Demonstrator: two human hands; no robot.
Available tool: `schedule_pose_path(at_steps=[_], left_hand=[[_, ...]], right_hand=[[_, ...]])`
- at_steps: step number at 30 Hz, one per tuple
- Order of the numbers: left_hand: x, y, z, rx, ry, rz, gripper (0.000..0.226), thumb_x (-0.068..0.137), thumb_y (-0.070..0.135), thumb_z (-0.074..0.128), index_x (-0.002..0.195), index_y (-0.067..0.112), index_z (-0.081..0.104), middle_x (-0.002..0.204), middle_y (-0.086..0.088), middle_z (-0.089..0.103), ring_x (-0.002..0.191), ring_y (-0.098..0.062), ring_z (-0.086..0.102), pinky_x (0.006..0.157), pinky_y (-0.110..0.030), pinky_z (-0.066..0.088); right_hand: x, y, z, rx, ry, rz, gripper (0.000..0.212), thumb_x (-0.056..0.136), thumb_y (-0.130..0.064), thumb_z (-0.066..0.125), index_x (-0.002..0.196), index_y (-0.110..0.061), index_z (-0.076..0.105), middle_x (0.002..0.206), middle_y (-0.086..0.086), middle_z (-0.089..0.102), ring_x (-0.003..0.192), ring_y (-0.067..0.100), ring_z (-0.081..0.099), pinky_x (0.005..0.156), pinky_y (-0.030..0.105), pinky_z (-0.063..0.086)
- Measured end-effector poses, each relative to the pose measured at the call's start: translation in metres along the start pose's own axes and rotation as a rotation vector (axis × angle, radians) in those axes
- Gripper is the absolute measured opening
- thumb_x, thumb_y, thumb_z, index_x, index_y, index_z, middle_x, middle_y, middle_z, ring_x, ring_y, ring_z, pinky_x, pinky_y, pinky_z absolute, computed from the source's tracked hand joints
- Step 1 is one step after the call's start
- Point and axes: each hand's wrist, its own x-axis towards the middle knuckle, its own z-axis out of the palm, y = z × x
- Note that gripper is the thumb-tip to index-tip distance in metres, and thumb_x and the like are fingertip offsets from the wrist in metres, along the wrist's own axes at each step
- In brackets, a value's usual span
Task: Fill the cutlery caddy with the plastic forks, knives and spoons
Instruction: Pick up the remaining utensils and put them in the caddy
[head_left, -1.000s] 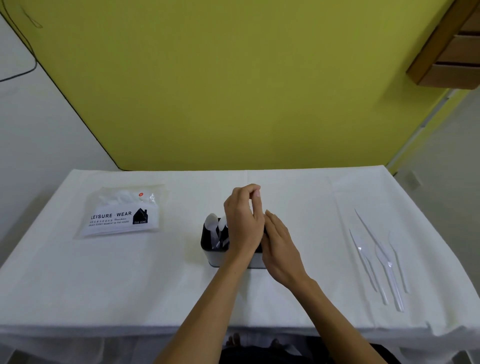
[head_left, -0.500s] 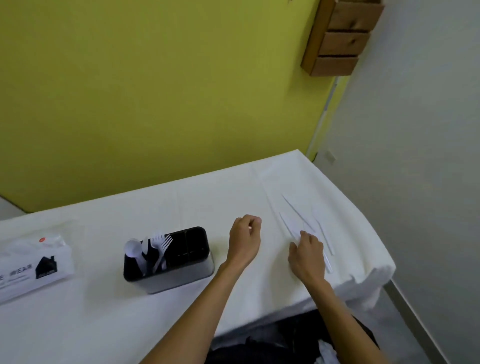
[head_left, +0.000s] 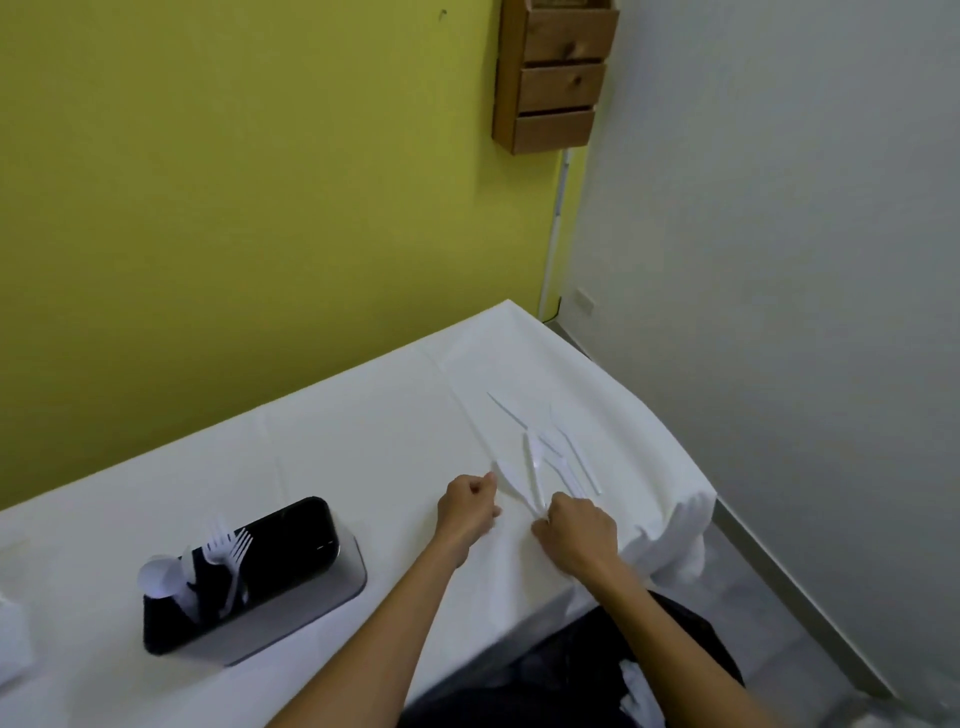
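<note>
A table under a white cloth (head_left: 363, 426) runs from near left to far right; its right end hangs in folds over a grey floor (head_left: 769, 582); a yellow-green wall (head_left: 260, 208) stands behind it and a pale grey wall (head_left: 779, 260) to the right; wooden drawers (head_left: 556, 78) hang high by the corner, with a white pipe (head_left: 553, 234) running down below them. The caddy (head_left: 306, 592), black inside and grey outside, sits on the near left of the cloth; forks (head_left: 228, 545) and a spoon (head_left: 158, 577) stand upright at its left end. Loose white cutlery (head_left: 533, 467) lies fanned on the cloth at the right, well apart from the caddy. The right hand (head_left: 576, 530) is curled round the near ends of some pieces; the left hand (head_left: 467, 506) is curled just beside them, knuckles up, and whether it holds anything cannot be told.
</note>
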Motion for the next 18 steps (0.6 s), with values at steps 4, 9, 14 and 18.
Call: schedule_pose_path(at_steps=[4,9,14,18], left_hand=[[0.008,0.004,0.012,0.017,-0.020,-0.013,0.047,0.095,0.049,0.054,0.095,0.005,0.068,0.084,-0.006,0.074,0.077,-0.020,0.071,0.081,-0.037,0.062],[0.020,0.008,0.022,-0.073,-0.007,-0.061,0.037,0.093,0.041,0.060,0.098,0.005,0.065,0.093,-0.014,0.073,0.087,-0.030,0.072,0.085,-0.045,0.060],[0.026,0.011,0.020,-0.258,0.090,-0.115,0.022,0.099,0.022,0.054,0.097,0.003,0.065,0.087,-0.010,0.070,0.074,-0.020,0.067,0.071,-0.031,0.054],[0.032,0.019,0.016,-0.432,0.149,-0.138,0.022,0.103,0.019,0.050,0.110,0.000,0.059,0.092,-0.012,0.066,0.075,-0.019,0.066,0.072,-0.033,0.058]], right_hand=[[-0.003,-0.001,-0.001,0.072,0.034,-0.067,0.019,0.088,-0.027,0.049,0.081,-0.011,0.056,0.080,0.003,0.063,0.067,0.022,0.054,0.060,0.033,0.045],[-0.007,-0.004,0.001,0.159,0.071,-0.122,0.019,0.091,-0.033,0.052,0.090,-0.019,0.065,0.089,-0.003,0.064,0.080,0.020,0.060,0.067,0.033,0.051],[-0.009,0.007,-0.002,0.196,0.023,-0.122,0.013,0.090,-0.031,0.055,0.089,-0.022,0.065,0.089,-0.005,0.066,0.082,0.018,0.060,0.064,0.030,0.047],[-0.005,0.017,-0.006,0.226,-0.078,-0.121,0.019,0.089,-0.040,0.058,0.084,-0.022,0.065,0.086,-0.009,0.066,0.080,0.014,0.060,0.067,0.031,0.050]])
